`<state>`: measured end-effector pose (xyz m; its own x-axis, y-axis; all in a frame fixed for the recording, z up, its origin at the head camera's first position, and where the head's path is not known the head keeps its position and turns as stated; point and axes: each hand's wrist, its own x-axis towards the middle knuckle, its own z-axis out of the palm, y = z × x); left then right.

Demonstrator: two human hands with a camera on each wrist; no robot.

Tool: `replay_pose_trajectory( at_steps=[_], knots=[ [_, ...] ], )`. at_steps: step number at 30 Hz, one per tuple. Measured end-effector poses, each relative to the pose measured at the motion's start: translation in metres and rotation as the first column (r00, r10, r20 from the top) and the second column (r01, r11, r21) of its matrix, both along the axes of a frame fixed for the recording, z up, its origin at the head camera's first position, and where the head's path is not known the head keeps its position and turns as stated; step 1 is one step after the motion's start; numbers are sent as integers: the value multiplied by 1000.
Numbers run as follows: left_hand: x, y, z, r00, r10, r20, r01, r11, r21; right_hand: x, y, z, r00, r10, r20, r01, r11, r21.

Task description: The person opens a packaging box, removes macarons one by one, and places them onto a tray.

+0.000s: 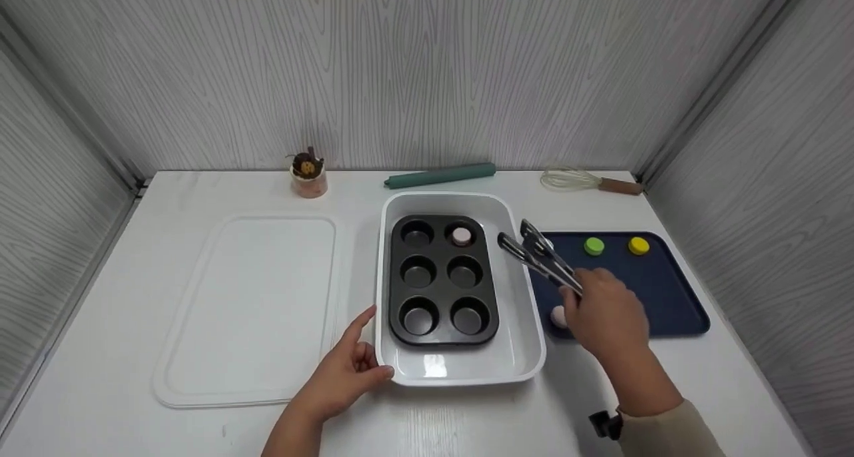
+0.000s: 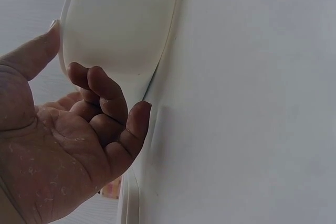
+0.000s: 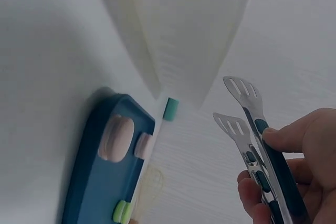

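1. Centre-frame, a person's right hand (image 1: 606, 313) grips a pair of slotted metal tongs with dark handles (image 1: 539, 255), fingers and thumb curled round the handles; the two spatula-shaped tips stand slightly apart with nothing between them, poised over the right rim of a white rectangular baking dish (image 1: 524, 350)
2. Inside the dish sits a black six-cup metal muffin tin (image 1: 441, 280); its back-right cup holds one pale pink macaron (image 1: 461, 236), while the other five cups show only dark metal
3. At the dish's near-left corner, the left hand (image 1: 347, 373) rests against the outside wall, thumb on the rim and index finger stretched along the side; the wrist view shows the other fingers (image 2: 107, 98) loosely curled beneath the rim, gripping nothing
4. Just right of the dish lies a dark blue rectangular tray (image 1: 674, 297), carrying a green macaron (image 1: 594, 246) and a yellow macaron (image 1: 638, 245) near its far edge and another pink macaron (image 1: 558, 317) at the near-left corner, partly hidden by the right hand
5. Left of the dish, a white rectangular plastic lid (image 1: 247, 310) lies flat on the white table (image 1: 467, 417)
6. Along the back wall stand a small jar with a dark decoration on top (image 1: 309, 175), a rolled teal mat (image 1: 440, 175) and a wire whisk with a wooden handle (image 1: 590, 181)
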<state>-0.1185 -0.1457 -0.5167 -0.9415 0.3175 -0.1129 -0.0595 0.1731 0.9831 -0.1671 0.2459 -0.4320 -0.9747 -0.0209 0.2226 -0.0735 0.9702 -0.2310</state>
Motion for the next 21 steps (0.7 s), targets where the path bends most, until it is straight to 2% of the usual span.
replay_pose_trajectory(
  at_steps=[12,21],
  knots=[
    [0,0,-2,1000,-6,-26,6,1000,21,-31,-43,-18,996,84,14,-84,996,27],
    [1,1,-1,999,-7,-33,6,1000,-28,-49,-62,-29,993,105,51,-106,994,21]
  ],
)
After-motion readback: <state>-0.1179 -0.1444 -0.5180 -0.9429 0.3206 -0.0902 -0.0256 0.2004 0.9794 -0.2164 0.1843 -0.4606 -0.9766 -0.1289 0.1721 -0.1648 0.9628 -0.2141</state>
